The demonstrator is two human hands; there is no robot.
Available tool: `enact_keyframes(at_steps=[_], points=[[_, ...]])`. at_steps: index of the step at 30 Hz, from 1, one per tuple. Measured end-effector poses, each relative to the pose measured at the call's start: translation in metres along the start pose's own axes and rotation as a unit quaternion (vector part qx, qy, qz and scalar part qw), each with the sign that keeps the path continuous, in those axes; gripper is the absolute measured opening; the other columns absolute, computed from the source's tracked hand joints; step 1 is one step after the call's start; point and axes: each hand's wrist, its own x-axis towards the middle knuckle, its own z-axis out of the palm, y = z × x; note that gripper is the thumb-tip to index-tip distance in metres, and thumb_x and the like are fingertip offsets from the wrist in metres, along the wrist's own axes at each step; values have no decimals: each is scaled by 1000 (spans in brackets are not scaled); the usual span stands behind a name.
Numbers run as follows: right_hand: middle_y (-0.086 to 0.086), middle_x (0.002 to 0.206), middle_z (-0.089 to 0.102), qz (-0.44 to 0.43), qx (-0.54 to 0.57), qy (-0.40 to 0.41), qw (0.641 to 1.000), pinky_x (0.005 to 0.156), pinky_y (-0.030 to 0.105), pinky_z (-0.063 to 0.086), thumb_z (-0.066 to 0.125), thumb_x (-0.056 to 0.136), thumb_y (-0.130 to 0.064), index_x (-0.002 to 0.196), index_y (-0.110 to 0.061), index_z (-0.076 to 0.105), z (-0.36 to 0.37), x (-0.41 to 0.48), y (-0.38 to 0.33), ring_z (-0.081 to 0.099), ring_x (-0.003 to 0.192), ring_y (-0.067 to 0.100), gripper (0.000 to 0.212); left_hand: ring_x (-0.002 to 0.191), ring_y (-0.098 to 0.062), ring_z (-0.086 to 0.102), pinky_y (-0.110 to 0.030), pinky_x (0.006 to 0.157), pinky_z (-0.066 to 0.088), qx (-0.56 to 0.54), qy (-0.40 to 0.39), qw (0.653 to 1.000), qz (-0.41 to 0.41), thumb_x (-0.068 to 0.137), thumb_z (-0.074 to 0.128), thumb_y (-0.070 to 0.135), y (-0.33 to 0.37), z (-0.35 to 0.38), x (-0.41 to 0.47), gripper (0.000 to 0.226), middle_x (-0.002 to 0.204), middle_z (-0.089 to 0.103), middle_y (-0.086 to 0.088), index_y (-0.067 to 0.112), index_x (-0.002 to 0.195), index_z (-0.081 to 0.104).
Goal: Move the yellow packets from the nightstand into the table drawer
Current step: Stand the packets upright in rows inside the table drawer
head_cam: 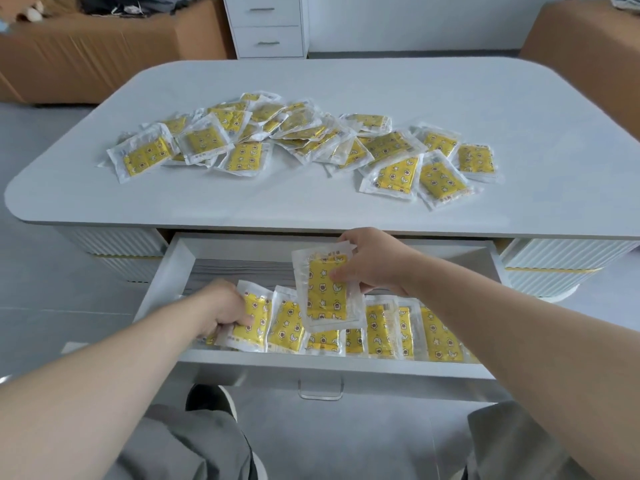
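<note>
The white drawer (332, 365) under the tabletop is pulled open. Several yellow packets in clear wrappers stand in a row (408, 330) along its front. My right hand (370, 261) grips one yellow packet (327, 292) by its top and right side, holding it upright above the middle of the row. My left hand (225, 306) grips the leftmost packet (251, 318) of the row inside the drawer. Many more yellow packets (298, 140) lie scattered in a loose pile on the white tabletop (311, 206) behind the drawer.
The back part of the drawer floor (242, 268) shows bare grey. A clear handle (321, 389) hangs on the drawer front. A white two-drawer cabinet (266, 26) and brown cardboard boxes (86, 53) stand beyond the table. My knees in grey trousers sit below the drawer.
</note>
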Motion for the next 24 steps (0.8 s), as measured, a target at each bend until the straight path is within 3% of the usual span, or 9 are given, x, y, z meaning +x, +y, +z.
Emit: enact_keyframes(at_steps=[3,6,11,15,17,20,24], points=[[14,101,74,0,-13,0,1000,77,47,63,76,85,-1,112,-14,61,1,0,0,76,83,29,33,78,-21,59,-26,63,45,129,23,990,46,78,86,19,-2,4,0,30,93,68,-6,13,94,62],[11,100,74,-1,-23,-1,1000,78,47,63,77,85,-2,116,-14,61,2,0,0,76,85,29,36,89,-18,62,-26,68,46,269,56,957,95,80,81,38,1,4,0,31,97,66,0,16,91,61],[6,96,74,-7,-41,0,999,75,41,64,78,85,-4,117,-12,63,2,-1,1,76,82,24,37,88,-18,65,-31,71,51,339,28,934,108,83,72,48,0,4,4,34,84,64,0,17,89,61],[7,98,74,-4,-44,1,999,74,40,64,77,86,-5,124,-12,61,3,1,1,75,82,25,42,102,-21,66,-31,79,52,379,11,921,90,86,73,48,11,-6,-4,47,107,68,-6,11,113,66],[11,102,73,2,-33,1,999,76,42,64,73,89,-3,127,-13,58,4,2,1,76,86,28,42,93,-20,67,-29,76,55,325,-20,941,89,85,77,39,22,-19,-11,42,107,69,-6,12,115,66],[15,101,73,-2,-1,-3,1000,78,45,63,69,90,3,122,-13,60,7,3,0,75,89,32,37,93,-22,70,-31,76,58,133,-95,977,135,79,83,25,40,-37,-29,38,104,72,-5,18,110,63],[16,102,75,-9,61,-34,998,79,44,63,69,90,5,115,-5,61,19,2,-1,76,86,29,28,99,-20,71,-28,74,58,-109,-148,963,199,76,83,11,56,-38,-49,48,111,73,-3,18,117,60]])
